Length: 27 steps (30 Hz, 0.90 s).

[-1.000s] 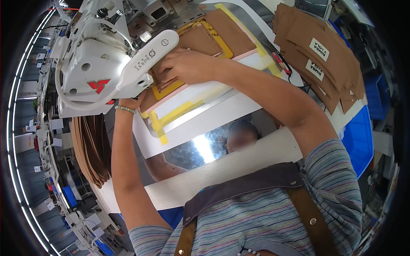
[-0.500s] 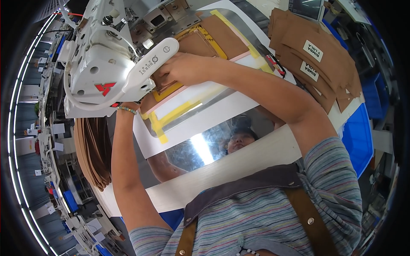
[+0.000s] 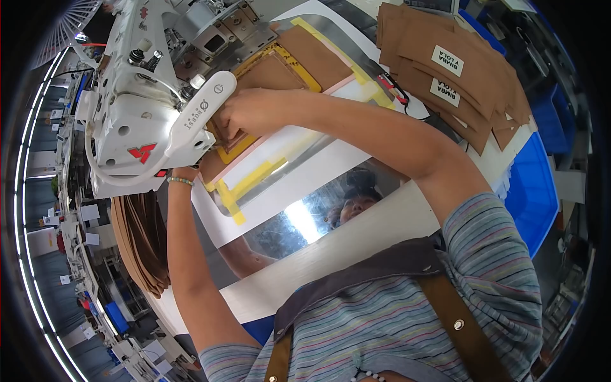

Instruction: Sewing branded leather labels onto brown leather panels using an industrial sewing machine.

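Note:
My right hand [image 3: 258, 113] reaches across to the sewing machine [image 3: 130, 114], its fingers curled down by a yellow-edged frame [image 3: 237, 151] around brown material. The white lamp arm [image 3: 202, 109] covers part of those fingers, and whatever they pinch is hidden. Behind the machine head is most of my left hand [image 3: 186, 173]. Only the wrist area with a beaded bracelet [image 3: 181, 181] shows, so its fingers are out of sight. Beneath the frame lies a white sheet template [image 3: 273, 167] with yellow tape [image 3: 254, 178] along its edges. A brown panel [image 3: 315, 54] rests at its far end.
Brown pieces with white labels [image 3: 420, 70] are piled at the right. A blue bin [image 3: 531, 191] stands beside the table's right edge. More brown strips [image 3: 137, 242] hang in a bundle at the left. A shiny metal plate [image 3: 318, 213] lies before the template.
The whole view has shifted a little to the left. Both hands stay beside the machine head, and the right one remains bent at the frame.

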Tool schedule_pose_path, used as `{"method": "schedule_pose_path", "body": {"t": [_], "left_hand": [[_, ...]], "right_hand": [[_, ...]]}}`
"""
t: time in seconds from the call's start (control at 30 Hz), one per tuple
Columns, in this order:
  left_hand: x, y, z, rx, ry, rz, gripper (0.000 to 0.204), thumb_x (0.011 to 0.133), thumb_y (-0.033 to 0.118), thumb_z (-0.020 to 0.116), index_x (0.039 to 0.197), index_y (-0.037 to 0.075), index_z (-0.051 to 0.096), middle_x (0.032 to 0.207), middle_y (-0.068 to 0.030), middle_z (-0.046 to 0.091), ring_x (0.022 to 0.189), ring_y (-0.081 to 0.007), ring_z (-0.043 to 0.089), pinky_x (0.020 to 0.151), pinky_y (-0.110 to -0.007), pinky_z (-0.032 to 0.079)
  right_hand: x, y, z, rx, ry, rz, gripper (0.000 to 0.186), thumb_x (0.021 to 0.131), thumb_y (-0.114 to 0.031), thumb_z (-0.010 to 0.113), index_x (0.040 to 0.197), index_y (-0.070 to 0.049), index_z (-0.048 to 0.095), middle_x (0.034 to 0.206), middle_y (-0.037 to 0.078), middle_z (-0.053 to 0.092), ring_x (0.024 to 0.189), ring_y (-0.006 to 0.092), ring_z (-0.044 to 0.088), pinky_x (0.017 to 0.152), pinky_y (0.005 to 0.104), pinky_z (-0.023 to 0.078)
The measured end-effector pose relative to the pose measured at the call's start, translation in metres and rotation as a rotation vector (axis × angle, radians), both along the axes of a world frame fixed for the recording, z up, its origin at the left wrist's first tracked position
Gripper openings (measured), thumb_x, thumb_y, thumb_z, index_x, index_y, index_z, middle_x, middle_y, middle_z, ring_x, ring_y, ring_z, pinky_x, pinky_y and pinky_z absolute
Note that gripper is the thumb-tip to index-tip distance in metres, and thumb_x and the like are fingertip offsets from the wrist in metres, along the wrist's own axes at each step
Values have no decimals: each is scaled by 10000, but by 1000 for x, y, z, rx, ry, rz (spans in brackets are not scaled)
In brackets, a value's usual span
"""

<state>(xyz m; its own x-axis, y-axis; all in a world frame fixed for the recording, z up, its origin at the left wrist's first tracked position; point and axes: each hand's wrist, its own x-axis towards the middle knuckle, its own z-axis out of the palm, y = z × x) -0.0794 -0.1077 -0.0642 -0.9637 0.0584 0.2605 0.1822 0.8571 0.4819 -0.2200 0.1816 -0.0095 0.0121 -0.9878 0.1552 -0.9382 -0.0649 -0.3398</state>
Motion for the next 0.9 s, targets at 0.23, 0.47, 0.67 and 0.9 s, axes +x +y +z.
{"method": "schedule_pose_path", "body": {"t": [0.23,0.47,0.67,0.9], "left_hand": [[28,-23,-17,-250,126,23,412,917,40,710,1329,39,705,1327,-200,718,1234,-405,677,1086,-487,538],[49,-10,-11,-117,76,134,382,894,-6,696,1275,-4,721,1270,-218,741,1203,-406,694,1054,-476,534],[60,41,23,148,19,286,328,1004,39,621,1315,-50,678,1289,-235,728,1191,-381,695,1032,-427,518],[102,61,40,-64,13,255,281,1061,157,652,1262,-33,704,1284,-254,663,1187,-432,646,1001,-453,514]], "right_hand": [[-10,-9,-25,-223,162,-148,320,924,-104,631,1191,-163,797,1291,26,727,1303,266,604,1072,486,489],[-1,-5,-13,-167,95,-85,327,927,-86,624,1220,-135,762,1275,26,737,1281,273,602,1084,476,486],[10,11,-1,-98,19,-48,301,935,-38,603,1185,-99,759,1263,37,733,1275,282,603,1101,460,484],[17,13,-9,-162,-40,29,294,911,-54,601,1145,-93,775,1190,48,768,1222,298,625,1020,477,525]]}}
